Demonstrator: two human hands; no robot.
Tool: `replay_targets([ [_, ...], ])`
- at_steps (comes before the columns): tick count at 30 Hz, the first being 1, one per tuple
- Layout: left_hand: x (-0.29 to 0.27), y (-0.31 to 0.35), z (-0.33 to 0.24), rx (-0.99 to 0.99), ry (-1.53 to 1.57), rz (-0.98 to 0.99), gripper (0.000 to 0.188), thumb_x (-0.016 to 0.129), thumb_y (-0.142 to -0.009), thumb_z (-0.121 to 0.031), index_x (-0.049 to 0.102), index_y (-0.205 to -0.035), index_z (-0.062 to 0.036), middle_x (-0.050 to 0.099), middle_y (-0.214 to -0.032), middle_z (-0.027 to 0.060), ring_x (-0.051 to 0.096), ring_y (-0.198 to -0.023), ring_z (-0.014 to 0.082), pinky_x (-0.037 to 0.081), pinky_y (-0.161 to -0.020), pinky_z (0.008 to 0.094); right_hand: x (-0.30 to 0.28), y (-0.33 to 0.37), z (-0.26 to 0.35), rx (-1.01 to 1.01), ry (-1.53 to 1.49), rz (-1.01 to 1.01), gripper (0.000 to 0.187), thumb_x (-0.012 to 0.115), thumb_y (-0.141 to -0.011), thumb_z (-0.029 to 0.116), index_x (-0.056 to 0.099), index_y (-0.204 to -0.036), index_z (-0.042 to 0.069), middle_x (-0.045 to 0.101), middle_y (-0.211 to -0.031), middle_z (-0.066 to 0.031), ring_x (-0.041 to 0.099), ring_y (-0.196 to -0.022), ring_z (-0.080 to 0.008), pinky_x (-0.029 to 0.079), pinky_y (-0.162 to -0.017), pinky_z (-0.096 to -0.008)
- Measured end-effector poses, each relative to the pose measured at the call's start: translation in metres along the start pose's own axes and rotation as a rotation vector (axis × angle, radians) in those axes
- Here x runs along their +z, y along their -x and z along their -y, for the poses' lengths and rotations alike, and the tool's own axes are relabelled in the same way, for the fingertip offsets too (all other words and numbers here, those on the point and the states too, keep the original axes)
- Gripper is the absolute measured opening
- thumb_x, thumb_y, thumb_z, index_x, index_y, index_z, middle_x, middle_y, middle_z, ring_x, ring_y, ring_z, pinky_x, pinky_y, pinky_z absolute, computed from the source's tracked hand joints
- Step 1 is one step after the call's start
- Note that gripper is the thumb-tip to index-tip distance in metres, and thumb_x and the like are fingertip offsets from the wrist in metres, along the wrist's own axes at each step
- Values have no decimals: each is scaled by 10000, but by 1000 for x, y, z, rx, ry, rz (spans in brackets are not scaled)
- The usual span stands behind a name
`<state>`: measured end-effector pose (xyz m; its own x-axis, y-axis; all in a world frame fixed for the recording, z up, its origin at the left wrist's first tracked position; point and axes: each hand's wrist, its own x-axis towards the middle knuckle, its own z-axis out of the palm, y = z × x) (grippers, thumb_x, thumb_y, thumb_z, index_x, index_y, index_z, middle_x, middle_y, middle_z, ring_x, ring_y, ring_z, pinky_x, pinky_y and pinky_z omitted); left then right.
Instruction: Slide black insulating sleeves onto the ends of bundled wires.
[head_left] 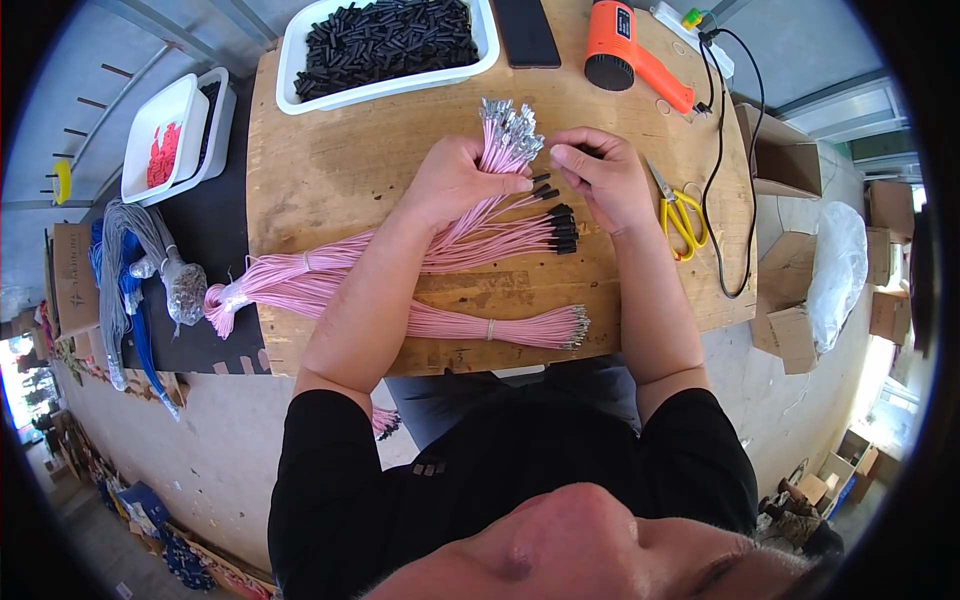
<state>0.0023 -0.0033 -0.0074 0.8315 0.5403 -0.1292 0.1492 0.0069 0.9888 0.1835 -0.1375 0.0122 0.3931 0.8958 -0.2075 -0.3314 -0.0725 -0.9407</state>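
My left hand (462, 180) grips a bundle of pink wires (505, 145) whose bare metal ends fan upward. My right hand (603, 175) pinches a small black piece at the tip of one wire beside that bundle. Below the hands lie pink wires with black sleeves on their ends (520, 235). A tied bunch of pink wires with metal ends (470, 325) rests near the front edge of the wooden board (330, 170). A white tray of black sleeves (385, 42) stands at the back.
An orange heat gun (625, 50) with a black cord and yellow scissors (682, 215) lie at the right. Left of the board are a white tray with red parts (165, 140) and grey and blue wire bundles (135, 260). Cardboard boxes (790, 300) stand at the right.
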Motion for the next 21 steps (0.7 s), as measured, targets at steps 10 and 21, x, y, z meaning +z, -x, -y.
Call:
replay_targets([
  [10, 0, 3, -8, -73, 133, -30, 234, 827, -810, -163, 737, -913, 27, 712, -772, 57, 640, -685, 112, 503, -638, 262, 7, 3, -7, 3, 64, 51, 98, 727, -892, 26, 703, -982, -6, 627, -790, 9, 488, -619, -23, 346, -515, -184],
  [21, 0, 1, -5, -40, 107, -32, 136, 751, -853, -63, 714, -950, 23, 680, -795, 47, 625, -708, 110, 495, -654, 250, 4, 2, -9, -7, 33, 55, 77, 744, -865, 1, 708, -933, -2, 625, -762, 6, 470, -587, -21, 312, -485, -186],
])
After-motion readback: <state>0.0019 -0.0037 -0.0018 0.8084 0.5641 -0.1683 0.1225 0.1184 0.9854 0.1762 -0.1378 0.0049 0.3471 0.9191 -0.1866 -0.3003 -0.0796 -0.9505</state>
